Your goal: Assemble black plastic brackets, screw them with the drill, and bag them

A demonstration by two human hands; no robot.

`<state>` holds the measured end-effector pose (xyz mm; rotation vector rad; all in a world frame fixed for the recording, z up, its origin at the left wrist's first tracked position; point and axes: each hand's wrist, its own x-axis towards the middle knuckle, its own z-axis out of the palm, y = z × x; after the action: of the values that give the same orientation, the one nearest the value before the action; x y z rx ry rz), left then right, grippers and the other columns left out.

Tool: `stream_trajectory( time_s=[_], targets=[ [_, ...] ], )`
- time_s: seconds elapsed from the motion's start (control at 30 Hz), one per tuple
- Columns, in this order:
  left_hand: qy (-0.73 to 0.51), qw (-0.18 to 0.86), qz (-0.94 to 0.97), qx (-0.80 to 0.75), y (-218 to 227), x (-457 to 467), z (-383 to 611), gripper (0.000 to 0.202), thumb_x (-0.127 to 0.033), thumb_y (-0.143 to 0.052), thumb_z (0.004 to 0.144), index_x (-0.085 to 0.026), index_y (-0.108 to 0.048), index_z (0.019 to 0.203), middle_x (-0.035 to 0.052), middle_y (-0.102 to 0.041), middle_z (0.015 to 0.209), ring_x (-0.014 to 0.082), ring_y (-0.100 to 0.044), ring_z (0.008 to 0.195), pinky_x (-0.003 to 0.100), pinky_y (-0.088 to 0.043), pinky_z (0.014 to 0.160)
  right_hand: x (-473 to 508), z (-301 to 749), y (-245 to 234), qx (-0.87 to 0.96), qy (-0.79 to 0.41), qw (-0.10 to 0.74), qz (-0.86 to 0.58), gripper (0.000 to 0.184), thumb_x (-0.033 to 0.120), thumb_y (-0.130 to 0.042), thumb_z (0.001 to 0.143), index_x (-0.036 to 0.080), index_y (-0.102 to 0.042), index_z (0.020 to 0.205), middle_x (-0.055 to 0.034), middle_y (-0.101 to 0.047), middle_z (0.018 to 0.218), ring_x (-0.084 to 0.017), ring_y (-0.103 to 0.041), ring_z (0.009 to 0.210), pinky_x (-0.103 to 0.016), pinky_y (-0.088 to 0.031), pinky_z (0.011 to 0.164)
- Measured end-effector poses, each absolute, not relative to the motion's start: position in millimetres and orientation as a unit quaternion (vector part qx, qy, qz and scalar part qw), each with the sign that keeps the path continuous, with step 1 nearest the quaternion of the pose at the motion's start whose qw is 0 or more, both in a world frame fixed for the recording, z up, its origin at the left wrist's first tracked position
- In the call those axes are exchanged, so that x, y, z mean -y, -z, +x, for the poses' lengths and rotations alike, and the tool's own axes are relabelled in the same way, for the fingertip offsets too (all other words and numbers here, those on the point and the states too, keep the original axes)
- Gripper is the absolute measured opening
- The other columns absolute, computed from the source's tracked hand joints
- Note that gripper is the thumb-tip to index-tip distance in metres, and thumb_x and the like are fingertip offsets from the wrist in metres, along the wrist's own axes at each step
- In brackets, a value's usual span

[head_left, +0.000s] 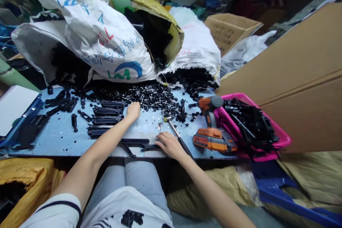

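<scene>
My left hand (pixel 133 110) reaches forward to the near edge of a heap of small black plastic pieces with metal pins (pixel 152 98), its fingers curled down into the pieces. My right hand (pixel 169 144) lies on the light blue table (pixel 61 139), fingers spread flat over the end of a flat black plastic frame part (pixel 133 145) near the front edge. A small hammer (pixel 176 131) lies just right of that hand. An orange cordless drill (pixel 211 128) stands further right.
Long black plastic strips (pixel 105 119) are stacked left of my left hand. A pink basket (pixel 278 139) of black parts stands at the right. White woven sacks (pixel 107 42) spill black parts at the back. A large cardboard sheet (pixel 301 74) leans at the right.
</scene>
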<state>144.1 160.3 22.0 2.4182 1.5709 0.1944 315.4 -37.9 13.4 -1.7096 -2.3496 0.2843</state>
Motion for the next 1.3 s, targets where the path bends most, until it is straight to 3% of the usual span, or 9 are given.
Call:
stream_trajectory(
  time_s=[0.13,0.33,0.43,0.6,0.77,0.9,1.03,1.3],
  targets=[
    [-0.073,0.106,0.837,-0.531,-24,-163,143,0.027,-0.002,-0.035,0.085,-0.009,-0.058,0.097,0.0168,-0.061,0.1,0.0223,-0.057,0.099,0.033,-0.044,0.085,-23,332,-18,0.711,-0.031,0.136,-0.689,0.027,0.031,-0.041,0.094,0.015,-0.057,0.109,-0.0109,-0.059,0.105,-0.022,-0.052,0.099,-0.032,-0.041,0.084],
    [-0.144,0.079,0.866,-0.473,-44,-108,82,0.021,-0.017,-0.038,0.092,-0.013,-0.056,0.102,0.012,-0.06,0.1,0.0214,-0.058,0.091,0.033,-0.046,0.08,-113,355,-8,0.575,0.009,0.117,-0.809,0.03,0.029,-0.047,0.09,0.012,-0.055,0.113,-0.0156,-0.059,0.106,-0.026,-0.051,0.1,-0.033,-0.041,0.079],
    [-0.181,0.092,0.88,-0.43,-50,-75,37,0.018,-0.018,-0.039,0.092,-0.014,-0.055,0.099,0.0094,-0.059,0.094,0.0196,-0.058,0.086,0.031,-0.047,0.077,-120,359,-5,0.583,0.002,0.135,-0.802,0.024,0.024,-0.046,0.087,0.012,-0.058,0.106,-0.0145,-0.061,0.102,-0.025,-0.054,0.095,-0.034,-0.041,0.08],
    [-0.121,0.123,0.905,-0.39,-46,-36,-5,0.018,-0.014,-0.038,0.091,-0.014,-0.056,0.094,0.0073,-0.057,0.086,0.018,-0.056,0.079,0.03,-0.046,0.072,-94,352,-15,0.618,-0.005,0.264,-0.74,0.024,0.017,-0.046,0.084,0.013,-0.06,0.102,-0.0133,-0.061,0.106,-0.023,-0.057,0.095,-0.033,-0.043,0.083],
    [-0.038,0.044,0.921,-0.386,-49,-28,0,0.023,-0.003,-0.038,0.085,-0.012,-0.058,0.088,0.0102,-0.056,0.088,0.0208,-0.054,0.082,0.033,-0.046,0.075,-50,325,-40,0.689,-0.083,0.333,-0.638,0.02,0.022,-0.048,0.086,0.016,-0.062,0.1,-0.0091,-0.064,0.098,-0.02,-0.059,0.09,-0.033,-0.046,0.081],
    [0.015,0.01,0.939,-0.344,-62,-26,11,0.027,0.004,-0.037,0.08,-0.011,-0.058,0.084,0.0113,-0.055,0.088,0.0211,-0.054,0.084,0.033,-0.046,0.077,-17,300,-48,0.735,-0.178,0.299,-0.582,0.016,0.026,-0.052,0.087,0.019,-0.064,0.094,-0.0066,-0.066,0.093,-0.018,-0.061,0.085,-0.031,-0.047,0.076],
    [0.031,0.027,0.946,-0.323,-68,-24,18,0.026,0.004,-0.036,0.08,-0.01,-0.058,0.084,0.0123,-0.055,0.088,0.0224,-0.053,0.083,0.035,-0.046,0.075,2,283,-49,0.738,-0.271,0.21,-0.581,0.012,0.024,-0.057,0.084,0.019,-0.063,0.094,-0.0029,-0.068,0.083,-0.015,-0.062,0.072,-0.026,-0.045,0.068],
    [-0.012,0.071,0.915,-0.397,-54,-38,11,0.027,0.004,-0.038,0.077,-0.013,-0.058,0.084,0.0106,-0.055,0.09,0.0204,-0.053,0.083,0.033,-0.046,0.077,11,268,-62,0.79,-0.207,0.04,-0.575,0.011,0.021,-0.052,0.088,0.019,-0.061,0.094,-0.0043,-0.068,0.081,-0.017,-0.062,0.072,-0.023,-0.037,0.062]
  ],
)
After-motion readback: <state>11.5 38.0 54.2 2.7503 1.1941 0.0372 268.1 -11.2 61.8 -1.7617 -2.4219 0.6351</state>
